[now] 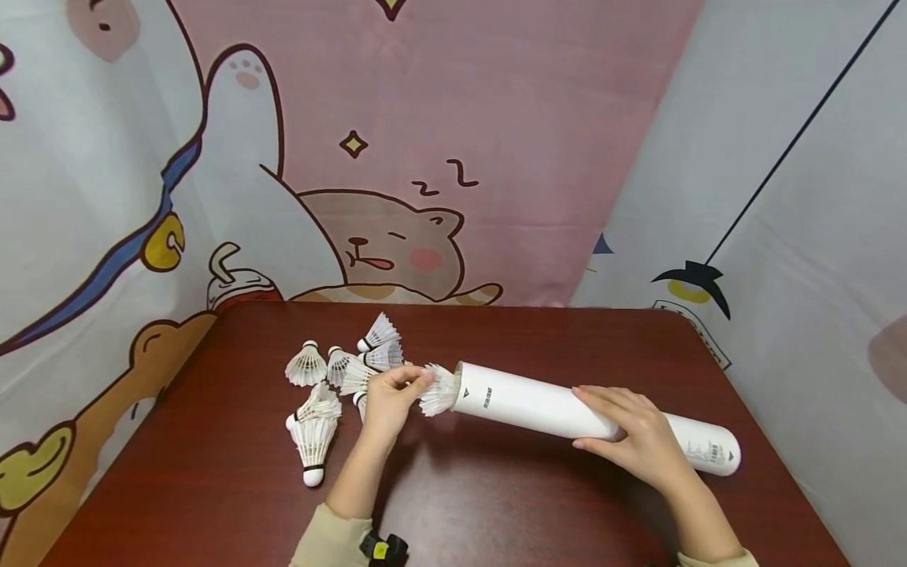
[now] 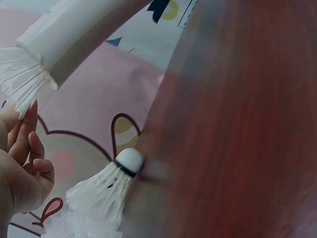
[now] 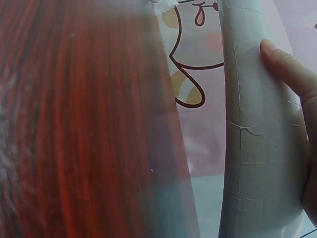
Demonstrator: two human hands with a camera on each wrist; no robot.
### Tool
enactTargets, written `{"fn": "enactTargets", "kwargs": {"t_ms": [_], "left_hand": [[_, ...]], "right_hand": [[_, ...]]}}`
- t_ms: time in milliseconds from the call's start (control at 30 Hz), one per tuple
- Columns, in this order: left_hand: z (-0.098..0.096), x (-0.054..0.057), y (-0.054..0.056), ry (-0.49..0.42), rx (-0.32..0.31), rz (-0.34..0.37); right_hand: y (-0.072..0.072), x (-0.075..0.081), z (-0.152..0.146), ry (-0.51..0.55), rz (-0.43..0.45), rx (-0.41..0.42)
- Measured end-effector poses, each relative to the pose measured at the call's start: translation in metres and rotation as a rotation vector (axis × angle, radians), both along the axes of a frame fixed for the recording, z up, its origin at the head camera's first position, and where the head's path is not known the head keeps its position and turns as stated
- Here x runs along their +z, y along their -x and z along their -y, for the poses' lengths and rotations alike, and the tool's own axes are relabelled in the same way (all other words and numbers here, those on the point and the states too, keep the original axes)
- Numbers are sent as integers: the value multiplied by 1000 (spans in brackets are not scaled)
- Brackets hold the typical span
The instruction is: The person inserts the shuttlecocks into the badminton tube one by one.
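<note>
Tube (image 1: 524, 403), 1, white, long, rounded. Slants across middle-right of table (image 1: 496, 512), mouth toward left hand (image 1: 389, 400); contact with tabletop impossible to tell. Marked near mouth with small dark triangle and short line of characters, too small to read. Marked near far end with barcode-like block, fine print and second triangle, likewise unreadable. Wrinkled on the side in right wrist view.

Shuttlecock (image 1: 439, 392), 1, white-feathered. Lodged partly in mouth of tube, skirt outside, cork hidden within.

Left hand: pinching feather edge of shuttlecock between thumb and finger.

Right hand (image 1: 634, 435): grasping tube past its middle, fingers over top, thumb along near side.

Loose shuttlecocks (image 1: 352, 379), at least 7, white with dark bands by corks. Heaped and scattered left of tube, some touching, partly behind left hand.

Wristband (image 1: 384, 549), 1, black, with yellow label, unreadable. Worn at left cuff.

Backdrop (image 1: 538, 142): pink and pale cloth, cartoon animals, 2 "Z" shapes above sleeping 1.
</note>
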State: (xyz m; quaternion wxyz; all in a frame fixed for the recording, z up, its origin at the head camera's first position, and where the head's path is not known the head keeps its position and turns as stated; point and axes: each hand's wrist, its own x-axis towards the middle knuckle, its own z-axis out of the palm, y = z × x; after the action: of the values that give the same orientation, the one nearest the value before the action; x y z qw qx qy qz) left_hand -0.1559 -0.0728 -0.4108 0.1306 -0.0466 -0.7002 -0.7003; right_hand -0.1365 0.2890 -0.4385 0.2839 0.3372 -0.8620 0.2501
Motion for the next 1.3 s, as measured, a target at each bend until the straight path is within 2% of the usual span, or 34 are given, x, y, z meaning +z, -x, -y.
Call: {"fn": "enactTargets", "kwargs": {"t_ms": [233, 467, 567, 767, 867, 1133, 1300], "left_hand": [[-10, -6, -2, -39, -16, 1], [-16, -2, -4, -10, 8, -6], [-18, -4, -4, -6, 3, -38], [-26, -9, -3, 26, -62, -136], [-28, -12, -4, 37, -69, -167], [-32, -15, -5, 48, -98, -177], [-29, -12, -8, 125, -78, -198]], "right_hand": [[0, -1, 0, -27, 64, -17], [-1, -2, 1, -30, 83, -12], [-1, -2, 1, -27, 90, -13], [-2, -2, 1, -27, 107, -15], [-2, -1, 2, -29, 113, -19], [-3, -1, 4, -31, 132, -21], [-2, -3, 4, -24, 96, -4]]}}
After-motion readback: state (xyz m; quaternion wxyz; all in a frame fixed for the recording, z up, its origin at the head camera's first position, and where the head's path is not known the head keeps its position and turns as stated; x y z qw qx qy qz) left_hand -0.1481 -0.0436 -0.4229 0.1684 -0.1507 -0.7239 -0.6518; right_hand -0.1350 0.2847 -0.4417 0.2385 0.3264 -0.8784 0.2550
